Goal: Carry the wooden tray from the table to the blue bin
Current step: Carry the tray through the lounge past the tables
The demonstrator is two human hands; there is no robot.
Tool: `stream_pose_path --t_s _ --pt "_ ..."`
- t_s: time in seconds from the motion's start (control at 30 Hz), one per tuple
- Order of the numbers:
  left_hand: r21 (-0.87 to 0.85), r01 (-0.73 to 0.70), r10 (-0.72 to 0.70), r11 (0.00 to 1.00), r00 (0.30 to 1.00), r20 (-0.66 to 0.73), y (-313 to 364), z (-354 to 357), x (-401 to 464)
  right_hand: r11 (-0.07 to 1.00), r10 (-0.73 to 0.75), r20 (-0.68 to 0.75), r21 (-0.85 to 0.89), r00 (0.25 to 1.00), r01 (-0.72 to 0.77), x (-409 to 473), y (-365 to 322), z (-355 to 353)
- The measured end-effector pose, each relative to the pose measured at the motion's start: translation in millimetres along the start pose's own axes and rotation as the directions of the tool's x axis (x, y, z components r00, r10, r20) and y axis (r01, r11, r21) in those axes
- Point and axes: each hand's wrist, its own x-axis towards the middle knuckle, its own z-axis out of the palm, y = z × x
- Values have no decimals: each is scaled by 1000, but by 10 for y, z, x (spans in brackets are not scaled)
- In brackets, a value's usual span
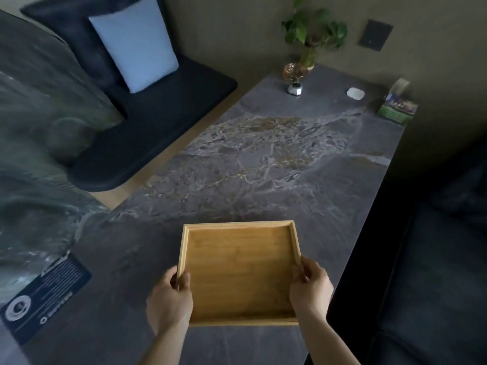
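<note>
Wooden tray point(238, 272) gripped at side rims between left hand point(168, 299), right hand point(311, 288)

A long grey marbled table point(276, 159) is set against an olive wall point(237, 27). A dark bench point(158, 122) with a pale blue cushion point(134, 43) is seen left; light wood floor point(126, 191), seemingly, shows between.

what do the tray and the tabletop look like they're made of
The tray looks like bamboo or light wood, with a satin finish: honey colour and fine straight grain. The tabletop looks like grey stone or a stone-look slab, matte, with pale branching veins.
</note>
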Motion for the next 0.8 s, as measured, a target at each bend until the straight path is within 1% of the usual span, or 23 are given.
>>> stream_pose_path --t_s 0.2,0.4,0.57,0.67,0.8 --pt "31 0 0 1000 1000 -6 -68 52 30 999 -8 -1 -33 1000 8 15 58 47" --pt "3 -12 12 1000 1000 -14 -86 55 42 999 6 -8 -40 1000 -7 20 108 97" --pt "-19 7 -6 1000 1000 22 -81 25 72 998 -1 28 -68 1000 3 36 118 81" --pt "-16 8 -7 1000 999 47 -102 17 66 996 20 54 -92 998 -15 46 114 62" --pt "-7 29 -28 1000 996 87 -108 5 78 986 45 88 -166 995 -30 45 91 29"
